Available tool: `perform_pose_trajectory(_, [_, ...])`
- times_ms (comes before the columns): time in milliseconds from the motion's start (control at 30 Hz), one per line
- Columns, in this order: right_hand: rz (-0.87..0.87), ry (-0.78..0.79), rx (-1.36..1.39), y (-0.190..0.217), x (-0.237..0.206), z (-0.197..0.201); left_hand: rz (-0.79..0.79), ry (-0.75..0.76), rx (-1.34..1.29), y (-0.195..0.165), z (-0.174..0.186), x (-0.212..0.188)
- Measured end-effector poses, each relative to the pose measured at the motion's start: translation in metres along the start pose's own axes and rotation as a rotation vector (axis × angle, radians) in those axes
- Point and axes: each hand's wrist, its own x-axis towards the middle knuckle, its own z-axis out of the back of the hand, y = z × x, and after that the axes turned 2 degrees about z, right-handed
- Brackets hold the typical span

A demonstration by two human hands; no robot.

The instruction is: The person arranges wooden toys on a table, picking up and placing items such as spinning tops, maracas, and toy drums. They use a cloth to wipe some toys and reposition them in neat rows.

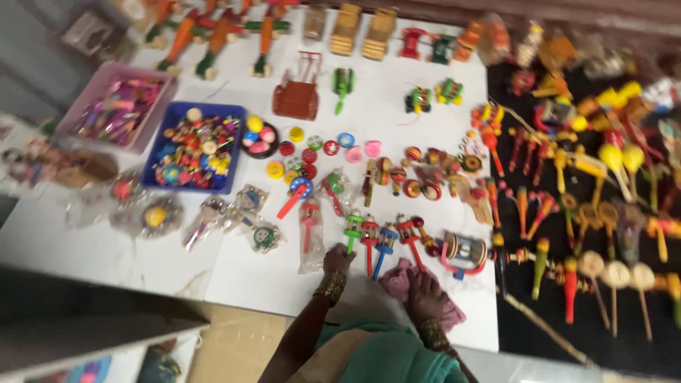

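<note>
**Toy display: hands at front edge**

Head view: blue tray (pixel 152 167) holds small painted pieces; pink tray (pixel 89 96) holds wrapped items. Left hand (pixel 338 259) grip grasps a green rattle (pixel 352 232). Right hand (pixel 425 298) presses flat, released, on soft pink cloth (pixel 397 280) on the white surface (pixel 234 273).

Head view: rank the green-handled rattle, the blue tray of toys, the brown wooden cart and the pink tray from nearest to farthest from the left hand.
Measured from the left hand:
1. Green-handled rattle, just above the fingers, at the white table's front edge.
2. Blue tray of toys, up and to the left.
3. Brown wooden cart, farther up the table; close to the blue tray in distance.
4. Pink tray, far left corner.
</note>
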Motion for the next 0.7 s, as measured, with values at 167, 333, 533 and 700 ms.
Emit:
perform_pose_trajectory(167, [-0.13,-0.006,-0.069,0.022,0.004,0.009,0.009,0.16,-0.212,0.015,0.008,0.0])
perform_pose_trajectory(333, [-0.243,0.079,0.039,0.036,0.01,0.022,0.225,0.39,-0.565,0.014,0.015,0.003])
perform_pose_trajectory(533, [-0.295,0.144,0.056,0.041,0.014,0.033,0.31,0.565,-0.595,0.008,0.017,0.006])
perform_pose_trajectory(700, [-0.283,0.133,0.07,0.041,0.014,0.04,0.406,0.587,-0.684,-0.006,0.013,0.01])
